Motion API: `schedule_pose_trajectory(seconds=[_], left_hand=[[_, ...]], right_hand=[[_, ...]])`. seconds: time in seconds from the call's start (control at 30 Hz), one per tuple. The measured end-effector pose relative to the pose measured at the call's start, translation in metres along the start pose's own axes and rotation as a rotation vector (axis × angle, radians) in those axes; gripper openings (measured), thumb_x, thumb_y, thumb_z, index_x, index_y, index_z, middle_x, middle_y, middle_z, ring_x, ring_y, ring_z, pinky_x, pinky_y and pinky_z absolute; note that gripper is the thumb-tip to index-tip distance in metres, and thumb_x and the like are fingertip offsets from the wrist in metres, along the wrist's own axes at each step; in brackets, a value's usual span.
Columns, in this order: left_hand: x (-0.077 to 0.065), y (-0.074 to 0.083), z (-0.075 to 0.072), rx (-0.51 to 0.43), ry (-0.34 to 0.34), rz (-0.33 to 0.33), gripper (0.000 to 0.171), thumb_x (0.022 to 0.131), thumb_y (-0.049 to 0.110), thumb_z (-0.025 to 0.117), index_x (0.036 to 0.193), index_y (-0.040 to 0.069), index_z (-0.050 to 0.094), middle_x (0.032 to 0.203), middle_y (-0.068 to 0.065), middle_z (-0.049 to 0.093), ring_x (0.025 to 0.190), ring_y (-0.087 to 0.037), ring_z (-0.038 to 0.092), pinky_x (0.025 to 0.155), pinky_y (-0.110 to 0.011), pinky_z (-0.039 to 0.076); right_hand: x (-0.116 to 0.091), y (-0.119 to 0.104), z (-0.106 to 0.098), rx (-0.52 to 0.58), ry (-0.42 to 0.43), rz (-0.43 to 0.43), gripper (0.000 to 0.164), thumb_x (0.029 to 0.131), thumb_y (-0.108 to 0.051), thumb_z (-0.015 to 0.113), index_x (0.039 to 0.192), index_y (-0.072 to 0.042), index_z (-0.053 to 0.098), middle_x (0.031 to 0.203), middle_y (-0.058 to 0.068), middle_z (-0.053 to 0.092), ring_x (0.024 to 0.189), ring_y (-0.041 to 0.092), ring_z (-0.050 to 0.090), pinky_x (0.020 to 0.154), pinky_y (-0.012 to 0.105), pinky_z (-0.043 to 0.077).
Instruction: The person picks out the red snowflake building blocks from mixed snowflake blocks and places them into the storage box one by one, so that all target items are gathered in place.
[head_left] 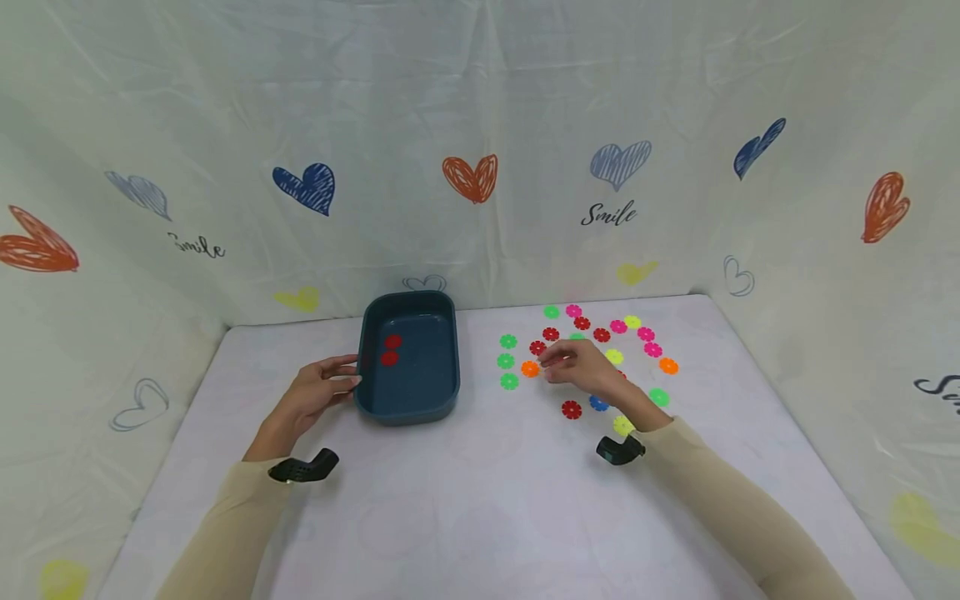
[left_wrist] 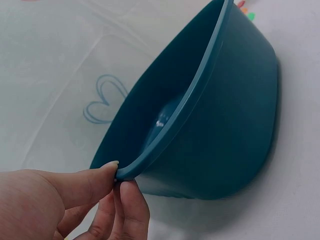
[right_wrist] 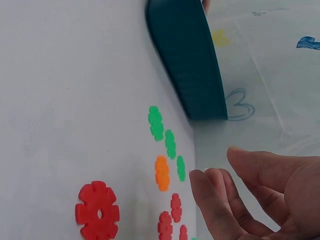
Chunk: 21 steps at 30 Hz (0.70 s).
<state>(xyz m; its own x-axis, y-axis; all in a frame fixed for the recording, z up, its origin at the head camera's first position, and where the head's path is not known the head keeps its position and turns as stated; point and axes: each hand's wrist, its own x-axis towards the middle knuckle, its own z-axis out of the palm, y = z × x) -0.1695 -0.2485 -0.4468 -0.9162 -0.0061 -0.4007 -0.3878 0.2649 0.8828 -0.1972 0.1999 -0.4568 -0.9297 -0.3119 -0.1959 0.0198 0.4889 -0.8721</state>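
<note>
A dark teal plastic tub (head_left: 408, 392) stands on the table left of centre, with two red flower-shaped discs (head_left: 393, 342) lying inside. My left hand (head_left: 318, 392) pinches the tub's rim at its near left side; the left wrist view shows the thumb over the rim (left_wrist: 170, 132) and fingers beneath. My right hand (head_left: 577, 367) hovers over the scattered discs, close to an orange disc (head_left: 530, 369). In the right wrist view its thumb (right_wrist: 260, 165) and forefinger stand apart, with nothing seen between them. The hand and forearm hide some discs.
Several flower-shaped discs in green (head_left: 508, 342), red (head_left: 572, 409), pink (head_left: 646, 334), yellow (head_left: 623, 426), blue (head_left: 598, 403) and orange lie on the right half of the white table (head_left: 450, 517). A heart-printed cloth (head_left: 487, 100) hangs behind and along both sides.
</note>
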Motion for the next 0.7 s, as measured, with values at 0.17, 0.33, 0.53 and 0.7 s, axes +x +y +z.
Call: schedule_pose_trajectory(seconds=[0.17,0.33,0.53,0.7], left_hand=[[0.001,-0.001,0.001,0.006,0.000,0.005,0.060,0.105,0.000,0.062,0.160,-0.005,0.037,0.148,-0.029,0.047,0.090,-0.007,0.062,0.079,-0.020,0.057],[0.001,-0.001,0.000,0.005,-0.003,0.004,0.060,0.105,0.001,0.062,0.160,-0.005,0.037,0.147,-0.028,0.048,0.090,-0.007,0.062,0.078,-0.020,0.056],[0.000,0.000,0.000,0.000,-0.008,0.004,0.061,0.105,0.001,0.062,0.160,-0.005,0.036,0.148,-0.029,0.047,0.089,-0.007,0.062,0.078,-0.020,0.056],[0.000,0.000,0.001,0.006,-0.005,0.005,0.060,0.105,0.001,0.061,0.160,-0.006,0.036,0.147,-0.028,0.048,0.090,-0.007,0.062,0.078,-0.020,0.056]], right_hand=[[-0.004,0.010,-0.006,-0.013,0.004,0.010,0.030,0.098,-0.006,0.074,0.126,0.003,0.071,0.126,0.019,0.070,0.115,0.035,0.069,0.093,0.041,0.061],[-0.010,0.018,-0.011,-0.022,0.001,0.027,0.030,0.098,-0.006,0.073,0.127,0.003,0.070,0.128,0.020,0.070,0.117,0.036,0.068,0.094,0.040,0.061],[-0.018,0.026,-0.014,-0.044,0.005,0.042,0.030,0.098,-0.006,0.073,0.126,0.004,0.070,0.124,0.020,0.072,0.112,0.033,0.069,0.092,0.039,0.062],[-0.023,0.033,-0.015,-0.058,0.011,0.050,0.029,0.097,-0.005,0.074,0.124,0.003,0.070,0.120,0.018,0.072,0.105,0.028,0.071,0.088,0.034,0.062]])
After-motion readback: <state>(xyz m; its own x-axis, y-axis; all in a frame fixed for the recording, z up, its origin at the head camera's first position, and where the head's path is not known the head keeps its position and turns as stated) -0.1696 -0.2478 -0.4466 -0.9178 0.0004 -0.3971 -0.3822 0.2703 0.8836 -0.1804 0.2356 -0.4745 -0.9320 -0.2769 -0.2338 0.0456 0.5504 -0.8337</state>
